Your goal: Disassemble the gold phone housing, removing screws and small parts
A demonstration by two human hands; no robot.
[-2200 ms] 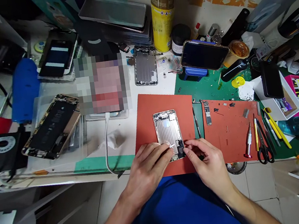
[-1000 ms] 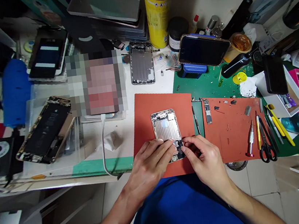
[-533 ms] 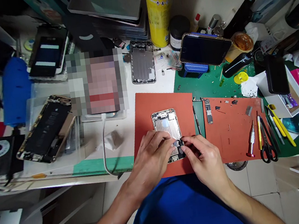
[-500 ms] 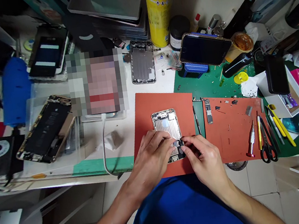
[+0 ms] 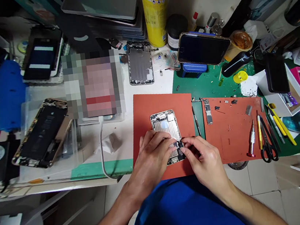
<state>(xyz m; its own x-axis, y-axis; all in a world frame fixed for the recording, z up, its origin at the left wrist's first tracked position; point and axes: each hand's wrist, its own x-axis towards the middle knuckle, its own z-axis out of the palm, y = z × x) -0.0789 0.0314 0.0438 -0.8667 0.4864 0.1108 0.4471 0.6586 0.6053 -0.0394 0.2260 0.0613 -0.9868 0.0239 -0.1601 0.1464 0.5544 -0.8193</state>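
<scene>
An opened phone housing (image 5: pixel 167 117), silvery inside with its rim showing, lies on an orange-brown mat (image 5: pixel 146 105) in front of me. My left hand (image 5: pixel 154 154) covers its lower left side, fingers curled, thumb and fingertips gripping over the housing. From the right, my right hand (image 5: pixel 204 155) pinches thumb and forefinger at the housing's lower right edge. A small black part (image 5: pixel 180 144) shows between the two hands' fingertips; its exact kind is too small to tell. Just right of the mat lies a slim dark hand tool (image 5: pixel 196 119).
A second mat (image 5: pixel 235 130) on the right carries a logic board (image 5: pixel 207 111), tiny parts, a screwdriver (image 5: pixel 252 137) and scissors (image 5: pixel 268 148). Another opened phone (image 5: pixel 42 134) lies left, near a white cable (image 5: pixel 102 144). Behind are a phone on a stand (image 5: pixel 204 48) and a spray can (image 5: pixel 157 19).
The view has shifted slightly, so the left side of the bench sits a little further left. Both hands keep nearly the same place on the housing, with only slight finger movement.
</scene>
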